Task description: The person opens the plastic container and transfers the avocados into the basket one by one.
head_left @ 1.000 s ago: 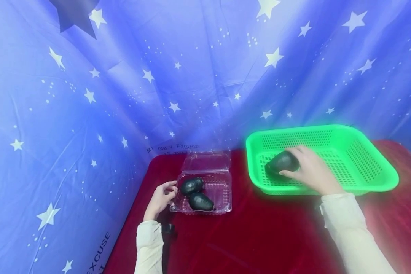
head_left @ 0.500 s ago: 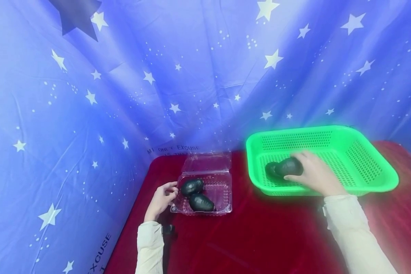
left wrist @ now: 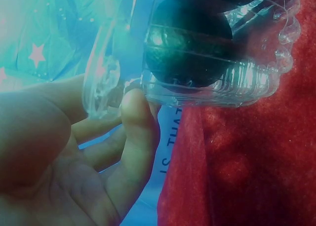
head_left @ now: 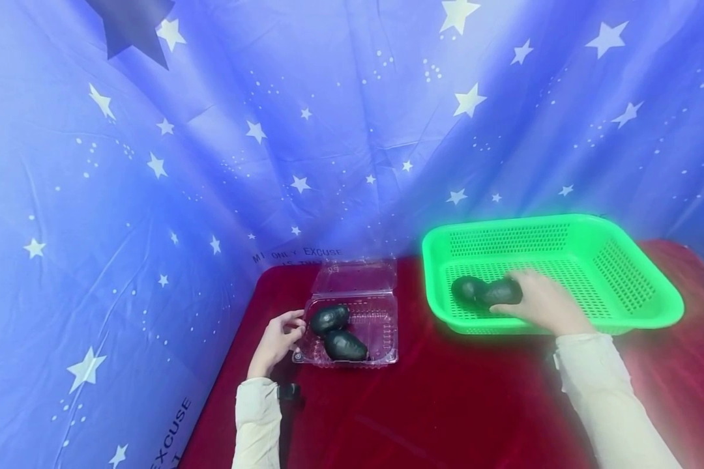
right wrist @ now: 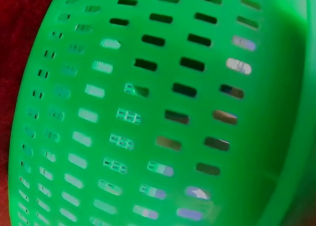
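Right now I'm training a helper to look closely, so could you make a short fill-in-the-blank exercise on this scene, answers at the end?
1. The basket is coloured ____.
2. The ____ hand grips a dark fruit inside the basket.
3. The clear container holds exactly ____ dark fruits.
4. The container's lid stands ____, not shut.

Missing words: green; right; two; open.

The container (head_left: 378, 335) (two avocados (head_left: 345, 346) inside) lies left of the basket (head_left: 624, 277).

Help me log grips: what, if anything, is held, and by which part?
Right hand: a dark fruit, by its right end. Left hand: the box, by its left edge.
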The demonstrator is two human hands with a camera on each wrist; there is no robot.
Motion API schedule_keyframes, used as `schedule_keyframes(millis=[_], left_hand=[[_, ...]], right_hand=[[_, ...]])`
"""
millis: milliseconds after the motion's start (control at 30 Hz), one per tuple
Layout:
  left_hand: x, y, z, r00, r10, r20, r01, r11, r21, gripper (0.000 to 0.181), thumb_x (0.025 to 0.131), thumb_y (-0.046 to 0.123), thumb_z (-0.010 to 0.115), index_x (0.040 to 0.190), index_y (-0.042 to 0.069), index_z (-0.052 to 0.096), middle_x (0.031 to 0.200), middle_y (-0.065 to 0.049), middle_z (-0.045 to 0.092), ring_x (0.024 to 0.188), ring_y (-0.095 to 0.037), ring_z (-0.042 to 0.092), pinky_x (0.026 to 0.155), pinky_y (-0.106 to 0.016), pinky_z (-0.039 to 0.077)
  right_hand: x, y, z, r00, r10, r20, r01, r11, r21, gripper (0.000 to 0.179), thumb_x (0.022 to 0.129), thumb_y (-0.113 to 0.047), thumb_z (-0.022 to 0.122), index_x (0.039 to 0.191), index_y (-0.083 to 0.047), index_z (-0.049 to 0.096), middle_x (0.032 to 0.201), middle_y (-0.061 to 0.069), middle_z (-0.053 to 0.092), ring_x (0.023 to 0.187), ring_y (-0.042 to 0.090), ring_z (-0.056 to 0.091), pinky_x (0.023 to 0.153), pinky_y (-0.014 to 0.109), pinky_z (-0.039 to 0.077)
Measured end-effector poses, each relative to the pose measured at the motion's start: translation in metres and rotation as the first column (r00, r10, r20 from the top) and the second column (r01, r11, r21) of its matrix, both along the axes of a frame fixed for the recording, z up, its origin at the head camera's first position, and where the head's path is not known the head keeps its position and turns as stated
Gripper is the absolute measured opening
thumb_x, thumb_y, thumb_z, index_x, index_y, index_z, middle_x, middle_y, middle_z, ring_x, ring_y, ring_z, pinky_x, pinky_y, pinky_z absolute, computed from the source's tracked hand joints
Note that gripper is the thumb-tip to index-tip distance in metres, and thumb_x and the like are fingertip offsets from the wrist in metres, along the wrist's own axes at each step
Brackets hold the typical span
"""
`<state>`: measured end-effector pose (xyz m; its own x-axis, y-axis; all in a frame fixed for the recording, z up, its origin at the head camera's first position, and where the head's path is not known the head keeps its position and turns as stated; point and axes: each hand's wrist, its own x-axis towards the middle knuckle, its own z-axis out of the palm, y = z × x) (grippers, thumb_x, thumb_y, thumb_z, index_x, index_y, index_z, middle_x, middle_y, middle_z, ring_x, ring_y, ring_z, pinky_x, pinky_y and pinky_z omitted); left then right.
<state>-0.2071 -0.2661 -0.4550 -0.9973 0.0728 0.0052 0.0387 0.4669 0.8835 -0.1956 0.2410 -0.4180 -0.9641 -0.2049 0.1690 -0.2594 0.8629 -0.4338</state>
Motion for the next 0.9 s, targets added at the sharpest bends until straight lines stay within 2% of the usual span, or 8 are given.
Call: schedule_keyframes(millis=[100, 267, 367, 533, 733, 900], left_hand=[[0.001, 0.002, 0.002, 1.000, -0.003, -0.006, 0.003, 1.000, -0.003, 0.041, 0.091, -0.007, 0.062, 0.132, -0.007, 0.058, 0.104, -0.023, 0.065, 0.089, -0.035, 0.065, 0.055, -0.031, 0.058], [0.005, 0.006, 0.011, 1.000, -0.023, 0.003, 0.023, 1.000, -0.001, 0.042, 0.091, -0.008, 0.060, 0.133, -0.012, 0.054, 0.106, -0.027, 0.063, 0.091, -0.041, 0.063, 0.055, -0.034, 0.059], [0.006, 0.008, 0.014, 1.000, -0.030, 0.009, 0.030, 1.000, -0.001, 0.043, 0.092, -0.009, 0.059, 0.133, -0.015, 0.051, 0.106, -0.030, 0.062, 0.093, -0.045, 0.062, 0.057, -0.036, 0.059], [0.002, 0.004, 0.005, 1.000, -0.009, -0.014, 0.009, 1.000, -0.010, 0.041, 0.091, -0.008, 0.061, 0.132, -0.011, 0.055, 0.105, -0.026, 0.064, 0.090, -0.039, 0.065, 0.055, -0.034, 0.059], [-0.002, -0.001, -0.002, 1.000, -0.001, -0.008, 0.001, 1.000, -0.013, 0.041, 0.090, -0.006, 0.063, 0.131, -0.005, 0.059, 0.103, -0.020, 0.066, 0.082, -0.024, 0.065, 0.054, -0.030, 0.058], [-0.002, -0.001, -0.002, 1.000, -0.004, -0.004, 0.004, 1.000, 0.000, 0.041, 0.090, -0.006, 0.063, 0.131, -0.005, 0.059, 0.103, -0.020, 0.066, 0.082, -0.023, 0.065, 0.054, -0.031, 0.058]], right_hand=[[0.000, 0.000, 0.000, 1.000, 0.000, 0.031, 0.000, 1.000, -0.005, 0.077, 0.078, -0.046, 0.081, 0.127, 0.009, 0.056, 0.118, 0.029, 0.063, 0.106, 0.048, 0.060, 0.085, 0.064, 0.050], [0.000, 0.000, 0.001, 0.997, -0.001, 0.080, 0.003, 1.000, -0.029, 0.071, 0.079, -0.045, 0.081, 0.122, 0.007, 0.059, 0.109, 0.023, 0.068, 0.099, 0.044, 0.064, 0.079, 0.060, 0.053], [0.000, 0.001, 0.001, 0.992, -0.008, 0.126, 0.011, 1.000, -0.029, 0.080, 0.080, -0.047, 0.078, 0.127, 0.012, 0.054, 0.115, 0.031, 0.064, 0.104, 0.050, 0.060, 0.082, 0.064, 0.051], [0.001, 0.002, 0.001, 0.983, -0.023, 0.183, 0.026, 1.000, -0.014, 0.091, 0.083, -0.051, 0.074, 0.135, 0.017, 0.044, 0.131, 0.041, 0.050, 0.117, 0.060, 0.049, 0.090, 0.071, 0.044], [0.000, 0.002, 0.001, 0.976, -0.019, 0.218, 0.018, 1.000, 0.007, 0.087, 0.088, -0.047, 0.070, 0.135, 0.020, 0.042, 0.132, 0.043, 0.046, 0.118, 0.061, 0.047, 0.093, 0.072, 0.042], [-0.001, 0.000, 0.003, 0.981, -0.007, 0.196, 0.000, 0.999, 0.034, 0.077, 0.091, -0.040, 0.068, 0.133, 0.019, 0.044, 0.131, 0.041, 0.049, 0.116, 0.059, 0.049, 0.092, 0.070, 0.044]])
